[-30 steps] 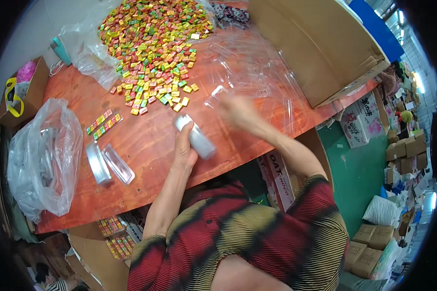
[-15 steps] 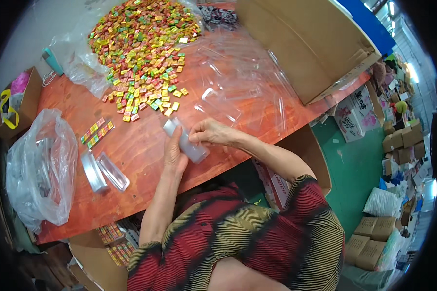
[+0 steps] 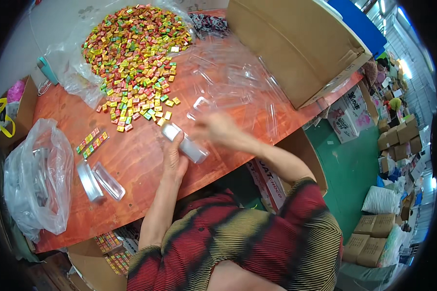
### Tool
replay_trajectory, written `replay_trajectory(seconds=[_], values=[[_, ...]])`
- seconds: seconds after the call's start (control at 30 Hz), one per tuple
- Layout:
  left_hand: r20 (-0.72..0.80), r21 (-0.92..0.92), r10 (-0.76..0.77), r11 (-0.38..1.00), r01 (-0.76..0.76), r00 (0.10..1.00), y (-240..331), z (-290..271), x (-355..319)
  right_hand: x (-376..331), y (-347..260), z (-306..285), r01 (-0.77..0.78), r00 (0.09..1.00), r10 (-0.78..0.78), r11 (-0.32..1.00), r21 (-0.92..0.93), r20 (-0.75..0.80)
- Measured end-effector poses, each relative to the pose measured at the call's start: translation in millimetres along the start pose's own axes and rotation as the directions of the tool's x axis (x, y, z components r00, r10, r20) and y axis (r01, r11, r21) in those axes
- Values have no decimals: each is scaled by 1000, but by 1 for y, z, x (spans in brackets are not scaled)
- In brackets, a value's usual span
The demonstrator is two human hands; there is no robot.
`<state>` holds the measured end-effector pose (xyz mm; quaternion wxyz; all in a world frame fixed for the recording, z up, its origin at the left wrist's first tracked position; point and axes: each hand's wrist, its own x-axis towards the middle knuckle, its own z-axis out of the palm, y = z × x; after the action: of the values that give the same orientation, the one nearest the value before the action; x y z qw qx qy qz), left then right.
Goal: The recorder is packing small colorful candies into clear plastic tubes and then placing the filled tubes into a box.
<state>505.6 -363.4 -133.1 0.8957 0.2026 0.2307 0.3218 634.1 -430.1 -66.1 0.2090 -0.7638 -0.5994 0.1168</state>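
My left hand (image 3: 176,156) grips a long clear plastic box (image 3: 184,142) just above the orange table (image 3: 141,165). My right hand (image 3: 217,129), blurred, hovers at the box's right end beside the loose clear plastic trays (image 3: 228,82); whether it holds anything is unclear. A big heap of small coloured wrapped candies (image 3: 133,53) lies on clear film beyond the hands. Two short rows of candies (image 3: 92,142) sit to the left.
Two clear boxes (image 3: 101,180) lie at the left front. A plastic bag (image 3: 34,179) hangs over the table's left edge. A large cardboard box (image 3: 296,48) stands at the back right. Cartons (image 3: 393,140) sit on the green floor at right.
My right hand came down to the box, then drew slightly right toward the clear trays. My left hand keeps hold of the clear box.
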Motion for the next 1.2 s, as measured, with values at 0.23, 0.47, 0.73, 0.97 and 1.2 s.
replay_trajectory(seconds=[0.23,0.47,0.73,0.97,1.2], values=[[31,-83,-130,988,132,991,0,-23,6,-1,-5,13,-462,837,60,610,643,544],[6,-6,-52,999,52,999,-14,-21,9,-3,20,11,-111,963,9,923,368,268],[6,-68,-204,977,204,979,-3,-4,-1,-13,20,-1,6,953,-82,968,-250,-292],[35,18,-79,997,78,996,-7,-1,-2,-12,-3,8,-187,962,-4,723,665,273],[18,-31,-212,977,213,977,-13,6,-4,-16,23,9,-212,924,-80,706,676,374]])
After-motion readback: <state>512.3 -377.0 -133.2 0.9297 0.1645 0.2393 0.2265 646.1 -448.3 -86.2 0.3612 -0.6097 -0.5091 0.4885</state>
